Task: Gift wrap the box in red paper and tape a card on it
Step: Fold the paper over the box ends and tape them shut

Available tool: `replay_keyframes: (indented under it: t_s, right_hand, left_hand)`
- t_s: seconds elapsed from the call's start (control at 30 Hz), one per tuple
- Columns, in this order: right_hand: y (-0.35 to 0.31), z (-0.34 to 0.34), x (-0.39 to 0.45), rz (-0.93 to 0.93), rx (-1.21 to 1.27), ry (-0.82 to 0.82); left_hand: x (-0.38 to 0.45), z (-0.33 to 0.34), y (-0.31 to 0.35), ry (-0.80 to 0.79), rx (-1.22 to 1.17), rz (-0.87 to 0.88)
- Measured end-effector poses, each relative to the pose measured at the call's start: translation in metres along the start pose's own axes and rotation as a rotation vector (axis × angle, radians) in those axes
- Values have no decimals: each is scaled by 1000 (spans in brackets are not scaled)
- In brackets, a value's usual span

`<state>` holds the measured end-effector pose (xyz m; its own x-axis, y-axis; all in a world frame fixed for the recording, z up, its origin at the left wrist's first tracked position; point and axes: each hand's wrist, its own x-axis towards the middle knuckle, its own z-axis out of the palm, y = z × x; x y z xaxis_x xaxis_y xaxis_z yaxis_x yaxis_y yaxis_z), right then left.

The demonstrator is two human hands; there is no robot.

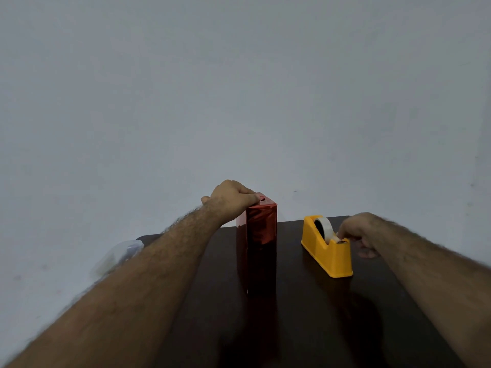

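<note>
A tall box wrapped in shiny red paper point(259, 243) stands upright on the dark table point(292, 314). My left hand point(231, 199) rests on its top end, fingers pressing the folded paper down. To the right sits a yellow tape dispenser point(328, 249) with a white tape roll point(322, 227). My right hand point(358, 231) is at the dispenser's cutter end, fingertips pinching the loose tape end. No card is in view.
A clear plastic container point(119, 254) lies off the table's left edge, partly hidden by my left forearm. A plain grey wall fills the background right behind the table's far edge.
</note>
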<state>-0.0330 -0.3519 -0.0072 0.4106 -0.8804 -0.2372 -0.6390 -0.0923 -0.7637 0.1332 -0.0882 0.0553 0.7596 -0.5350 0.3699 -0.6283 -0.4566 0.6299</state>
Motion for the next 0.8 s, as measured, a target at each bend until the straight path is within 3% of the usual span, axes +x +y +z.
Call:
replay_keyframes:
  t_s: [0.53, 0.7, 0.8]
  right_hand:
    - [-1, 10, -12, 57, 78, -78]
    - [-18, 2, -19, -93, 117, -35]
    - [-17, -5, -18, -70, 92, -37]
  left_hand:
    - [0, 4, 2, 18, 38, 2]
    - [-1, 3, 2, 26, 31, 6]
    - [-1, 4, 3, 33, 34, 9]
